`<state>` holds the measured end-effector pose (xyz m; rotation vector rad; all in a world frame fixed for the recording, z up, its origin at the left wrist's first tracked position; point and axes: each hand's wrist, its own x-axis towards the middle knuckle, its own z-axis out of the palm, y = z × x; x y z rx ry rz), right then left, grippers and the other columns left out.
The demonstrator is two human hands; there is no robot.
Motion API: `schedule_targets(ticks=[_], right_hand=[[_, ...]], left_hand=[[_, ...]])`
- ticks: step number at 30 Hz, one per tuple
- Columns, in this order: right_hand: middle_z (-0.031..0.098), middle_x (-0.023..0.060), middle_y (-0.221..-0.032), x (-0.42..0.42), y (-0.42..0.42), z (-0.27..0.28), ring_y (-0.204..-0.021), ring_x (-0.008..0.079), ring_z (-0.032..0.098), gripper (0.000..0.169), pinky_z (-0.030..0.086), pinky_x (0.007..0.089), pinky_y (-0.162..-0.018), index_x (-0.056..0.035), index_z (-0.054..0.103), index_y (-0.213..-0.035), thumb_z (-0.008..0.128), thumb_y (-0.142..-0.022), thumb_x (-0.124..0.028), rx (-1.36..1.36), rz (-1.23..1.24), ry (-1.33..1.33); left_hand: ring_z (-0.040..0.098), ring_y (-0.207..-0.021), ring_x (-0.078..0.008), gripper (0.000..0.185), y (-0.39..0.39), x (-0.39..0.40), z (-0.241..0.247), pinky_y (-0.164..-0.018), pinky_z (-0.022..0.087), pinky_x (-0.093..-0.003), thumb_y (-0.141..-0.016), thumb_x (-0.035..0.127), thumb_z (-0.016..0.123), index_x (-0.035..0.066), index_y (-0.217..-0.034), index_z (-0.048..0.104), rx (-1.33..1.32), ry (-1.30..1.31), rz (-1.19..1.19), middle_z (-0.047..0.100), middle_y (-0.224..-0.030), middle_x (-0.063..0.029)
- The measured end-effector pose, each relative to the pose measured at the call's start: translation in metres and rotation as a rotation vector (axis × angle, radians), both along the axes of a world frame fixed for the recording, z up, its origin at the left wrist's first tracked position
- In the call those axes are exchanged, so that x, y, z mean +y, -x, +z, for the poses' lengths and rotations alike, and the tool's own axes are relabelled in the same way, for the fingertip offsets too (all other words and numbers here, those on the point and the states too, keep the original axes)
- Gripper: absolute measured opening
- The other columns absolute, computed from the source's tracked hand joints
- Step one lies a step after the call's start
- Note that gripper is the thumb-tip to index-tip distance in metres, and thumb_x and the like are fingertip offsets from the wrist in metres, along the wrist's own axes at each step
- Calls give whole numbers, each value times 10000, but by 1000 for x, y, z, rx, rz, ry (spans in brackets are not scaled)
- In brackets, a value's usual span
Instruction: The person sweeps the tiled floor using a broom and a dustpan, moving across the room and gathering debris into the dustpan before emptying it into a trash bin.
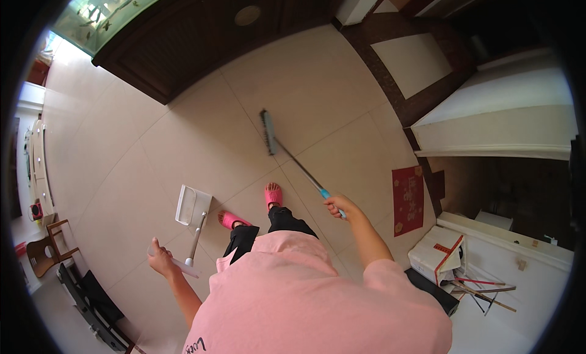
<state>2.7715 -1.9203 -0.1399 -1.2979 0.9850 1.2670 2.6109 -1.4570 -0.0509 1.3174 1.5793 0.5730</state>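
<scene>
My right hand (342, 206) grips the blue end of a metal pole, the handle of a floor broom (300, 165). The dark bristles of its long grey head (268, 132) point to the left, over the tiled floor ahead of my feet. In my left hand (161, 258) is the pale grip of a long-handled dustpan (194, 239). Its white pan (198, 203) is low at the floor, left of my pink slippers (233, 219). I cannot make out any sweepings in the pan.
A dark wooden cabinet (192, 47) carries a fish tank (110, 15) at the upper left. A red mat (408, 201) lies on the right, near a doorway. Beyond it stand a white box (430, 253) and several sticks (485, 294). A wooden chair (43, 258) is far left.
</scene>
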Motion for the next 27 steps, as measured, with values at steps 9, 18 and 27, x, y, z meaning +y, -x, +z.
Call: schedule_targets(ticks=[9, 18, 27], right_hand=[[412, 43, -479, -63, 24, -28, -341, 110, 363, 120, 273, 227, -286, -30, 422, -647, 469, -750, -70, -181, -203, 555], [415, 81, -490, -128, -38, -101, -364, 165, 388, 101, 304, 285, -296, -24, 436, -588, 486, -676, -23, -33, -178, 599], [475, 76, -518, 70, 7, -197, -394, 182, 461, 105, 363, 346, -333, -68, 488, -548, 555, -613, -20, -161, 26, 182]], left_hand=[[314, -346, -61, 224, -5, 8, -6, -325, 268, -197, -732, 235, 586, 99, -638, 435, 14, -19, -36, 349, -465, 31], [294, -350, -55, 214, -10, -3, 2, -319, 251, -194, -744, 227, 565, 86, -648, 435, 55, -46, -60, 336, -470, 33], [299, -358, -53, 221, -6, 4, -1, -322, 252, -191, -742, 236, 569, 81, -651, 441, 74, -47, 5, 338, -482, 31]])
